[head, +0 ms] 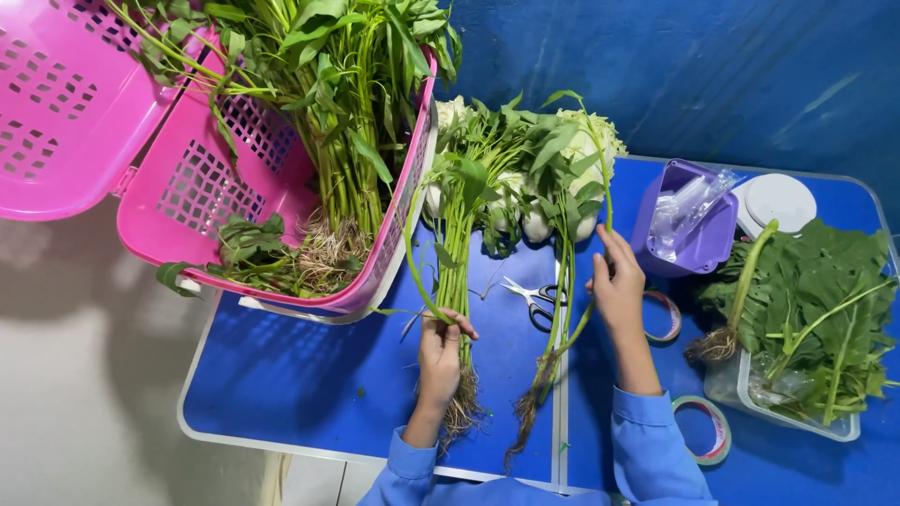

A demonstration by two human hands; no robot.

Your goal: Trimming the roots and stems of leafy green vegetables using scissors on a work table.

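My left hand grips a bunch of long green stems with roots lying on the blue table. My right hand holds a single thin green stalk that curves up over a second bunch of leafy stems. That bunch's roots point toward me. Both sleeves are blue. White cauliflower heads lie behind the greens.
A pink basket full of greens stands at the left with its lid open. Scissors lie between the bunches. A purple box, two tape rolls, a white lid and a clear tray of leaves are at the right.
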